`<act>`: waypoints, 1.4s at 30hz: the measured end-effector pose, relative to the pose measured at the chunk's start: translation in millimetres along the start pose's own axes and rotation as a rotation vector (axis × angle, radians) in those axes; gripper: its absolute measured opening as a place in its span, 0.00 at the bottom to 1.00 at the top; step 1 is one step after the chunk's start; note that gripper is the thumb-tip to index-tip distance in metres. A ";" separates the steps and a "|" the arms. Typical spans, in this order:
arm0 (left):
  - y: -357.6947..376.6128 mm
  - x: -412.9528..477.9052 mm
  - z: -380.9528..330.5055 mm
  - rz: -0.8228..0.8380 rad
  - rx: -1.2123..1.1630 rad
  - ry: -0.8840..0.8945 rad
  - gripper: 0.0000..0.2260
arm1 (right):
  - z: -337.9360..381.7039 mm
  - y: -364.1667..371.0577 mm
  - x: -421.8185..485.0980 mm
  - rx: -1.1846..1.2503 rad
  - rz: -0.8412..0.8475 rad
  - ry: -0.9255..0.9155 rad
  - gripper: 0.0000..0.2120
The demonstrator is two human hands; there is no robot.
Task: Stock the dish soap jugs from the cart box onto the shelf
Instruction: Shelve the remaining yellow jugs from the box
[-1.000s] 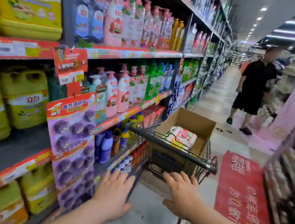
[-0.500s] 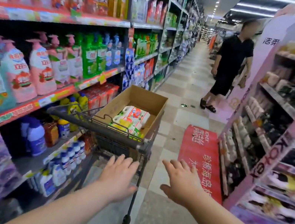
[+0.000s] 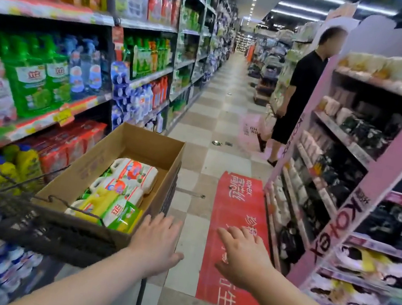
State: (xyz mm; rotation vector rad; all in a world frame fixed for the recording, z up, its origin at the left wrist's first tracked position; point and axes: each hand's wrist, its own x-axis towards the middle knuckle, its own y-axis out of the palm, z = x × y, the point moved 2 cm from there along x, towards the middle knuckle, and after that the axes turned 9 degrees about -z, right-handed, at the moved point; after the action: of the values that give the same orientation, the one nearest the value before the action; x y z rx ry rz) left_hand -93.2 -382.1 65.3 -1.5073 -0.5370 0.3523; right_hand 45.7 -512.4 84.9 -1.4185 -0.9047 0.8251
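Two empty hands are all I have out front — my left hand is spread flat, fingers wide, just at the near right corner of the cart, and my right hand is equally open, hanging over the aisle floor above the red floor mat. Neither one holds anything, and I cannot tell whether the left palm actually touches the cart's rim or only hovers beside it.

The dish soap jugs lie on their sides in the cardboard box, which sits in the cart's basket with its flaps open. They fill the near half of the box; the far end, toward the box's back wall, is bare cardboard. Lying flat keeps them from tipping as the cart rolls, I would guess.

The cart stands close along the left-hand shelf, angled slightly out into the aisle — near enough for a short carry across. Green and clear bottles crowd that shelf's front edge. Another person stands farther down by the pink display rack, well apart from the cart.

My judgement: stocking has not begun here; the next move is a reach into the box's near end for the closest jug.
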 end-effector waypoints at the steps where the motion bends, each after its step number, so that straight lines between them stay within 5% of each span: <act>1: 1.5 17.3 3.6 0.003 0.001 0.001 0.32 | -6.6 1.0 14.2 -0.007 -0.002 0.000 0.33; 12: 41.0 132.3 36.4 0.096 -0.006 -0.117 0.37 | -58.9 34.8 154.6 0.034 0.041 -0.028 0.36; 26: 75.9 240.3 73.6 0.133 0.040 -0.602 0.37 | -112.2 39.9 366.1 -0.044 0.057 -0.474 0.35; 42: 116.5 173.8 170.2 0.211 -0.011 -1.147 0.37 | 51.5 98.8 479.2 -0.118 0.169 -0.973 0.36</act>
State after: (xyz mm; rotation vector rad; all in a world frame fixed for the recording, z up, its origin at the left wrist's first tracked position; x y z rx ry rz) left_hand -27.0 -139.9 -33.3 -1.2610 -1.2612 1.4083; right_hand 218.6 -60.2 -2.8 -1.1700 -1.5822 1.6727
